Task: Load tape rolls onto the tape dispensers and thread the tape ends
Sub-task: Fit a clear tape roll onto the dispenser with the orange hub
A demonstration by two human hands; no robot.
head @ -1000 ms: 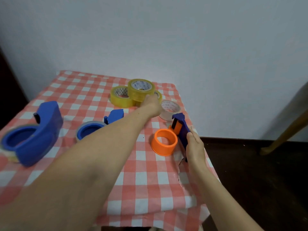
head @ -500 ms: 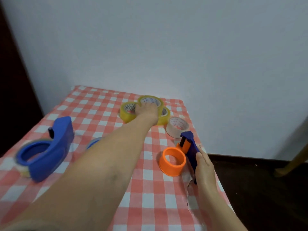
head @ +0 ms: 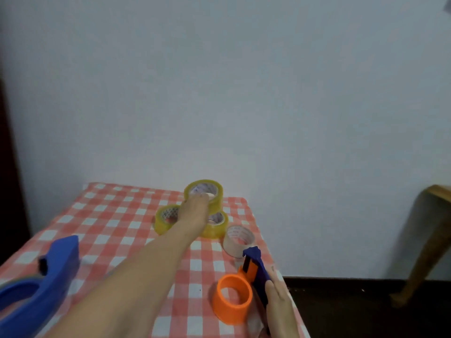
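1. Lower left: blue dispenser [head: 56,272], well apart from both my hands.
2. Centre: my left hand [head: 194,213] grips the top yellow roll [head: 218,200] above two other yellow rolls [head: 159,225]. I would lift straight up to spare its neighbours.
3. Lower right: my right hand [head: 278,298] lies straight-fingered against the orange-hubbed dispenser [head: 257,269], steadying it. The roll's core should meet the orange hub [head: 231,301] squarely.

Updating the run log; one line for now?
left hand grips top yellow roll | right hand rests on orange-blue dispenser | dispenser unloaded
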